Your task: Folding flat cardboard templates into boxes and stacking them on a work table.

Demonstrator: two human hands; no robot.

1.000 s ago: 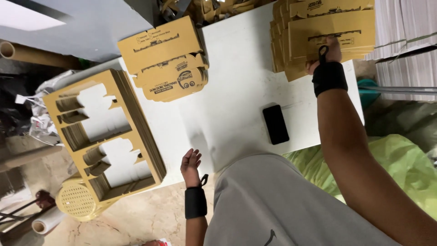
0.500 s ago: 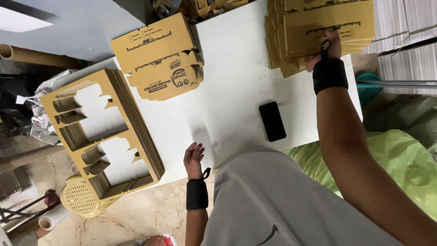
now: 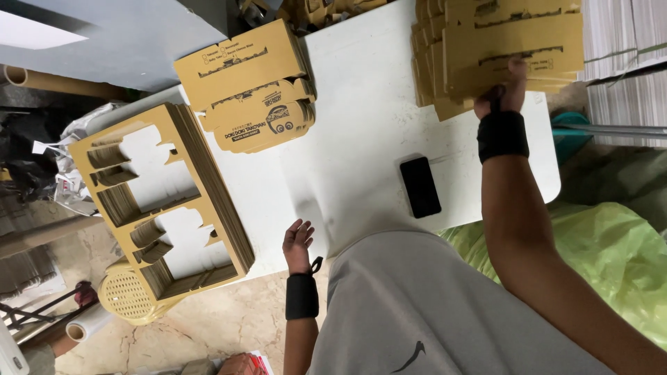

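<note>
My right hand [image 3: 501,94] reaches to the far right of the white table [image 3: 361,146], its fingers closed on the near edge of the top sheet of a stack of flat brown cardboard box blanks [image 3: 507,42]. It wears a black wrist wrap. My left hand [image 3: 297,242], also in a black wrist wrap, hovers at the table's near edge with fingers spread and nothing in it. A black phone [image 3: 420,186] lies face down on the table between my hands.
A second pile of printed brown box blanks [image 3: 251,87] lies at the table's far left. A thick stack of die-cut cardboard waste frames [image 3: 163,201] rests on a yellow plastic stool [image 3: 125,298]. A green plastic bag [image 3: 597,257] lies right, and cardboard tubes [image 3: 62,83] lie left.
My right hand stays on the cardboard stack, shifting slightly along its edge. My left hand has risen a little toward the table edge. The view has shifted slightly.
</note>
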